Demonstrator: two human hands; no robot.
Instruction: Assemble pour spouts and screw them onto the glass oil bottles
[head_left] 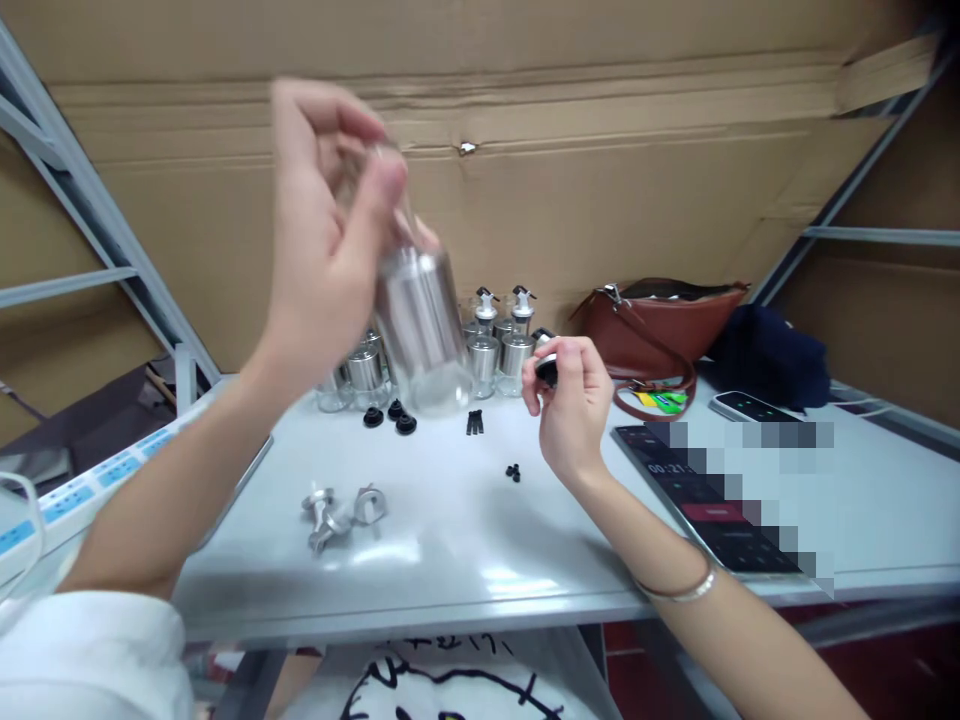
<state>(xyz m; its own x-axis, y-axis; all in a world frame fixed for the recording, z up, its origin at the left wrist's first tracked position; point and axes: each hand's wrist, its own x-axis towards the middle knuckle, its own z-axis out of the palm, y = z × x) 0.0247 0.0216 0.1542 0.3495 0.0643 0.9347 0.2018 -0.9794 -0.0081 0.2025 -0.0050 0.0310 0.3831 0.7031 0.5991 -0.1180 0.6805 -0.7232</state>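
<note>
With the clock centred on the tabletop and 12 straight ahead, the left hand is raised towards 11 o'clock, its fingers closed around the neck of a glass bottle in a metal sleeve. The bottle is tilted, neck towards 11 and base towards 5, held up off the tabletop and a little blurred. The right hand, towards 1 o'clock, pinches a small black-and-silver fitting, partly hidden by the fingers; a bracelet circles that wrist.

At 12 stand sleeved bottles topped with pourers, and at 11 more sleeved bottles, partly covered by the left arm. Nearer in, at 10 to 11, sit round black stoppers; black strips lie at 12, with tiny black pieces close to the centre. Metal spouts cluster towards 8. A brown bag rests at 1 to 2, dark blue fabric just beside it at 2, and a tablet showing a timer lies at 3.
</note>
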